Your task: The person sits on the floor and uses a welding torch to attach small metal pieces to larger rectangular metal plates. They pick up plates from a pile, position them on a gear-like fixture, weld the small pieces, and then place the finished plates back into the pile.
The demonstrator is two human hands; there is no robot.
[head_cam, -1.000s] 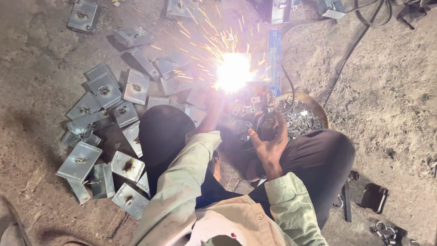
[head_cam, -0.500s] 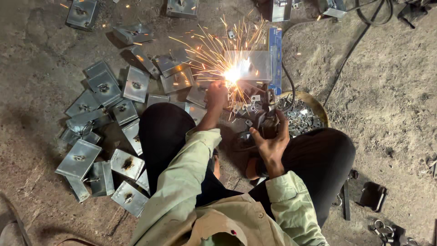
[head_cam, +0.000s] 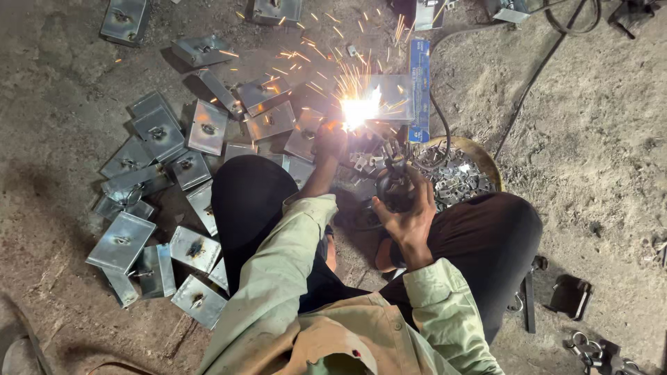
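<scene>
Fingers (head_cam: 389, 208) of right hand (head_cam: 406, 219) are wrapped shut round a dark rounded welding holder (head_cam: 390, 186), its black cable (head_cam: 439, 128) looping away over the floor. Left hand (head_cam: 332, 141), further out, reaches to the workpiece; whether its fingers are curled on anything cannot be told, glare hides them. Just beyond, a white welding arc (head_cam: 359, 111) burns on a flat grey steel plate (head_cam: 392, 94), beside an upright blue strip (head_cam: 420, 87). Round brass-coloured pan of small metal brackets (head_cam: 462, 173) sits near the right knee; finished grey square plates w/ welded centre pieces (head_cam: 160, 180) lie scattered to the left.

Good practice, as judged: keep holder steady, arc short, left hand clear of sparks.

Vs. 0.5 s ago: arc brighter, sparks fan wider; vs. 1.0 s ago: glare smaller. Hands approx. unchanged.
</scene>
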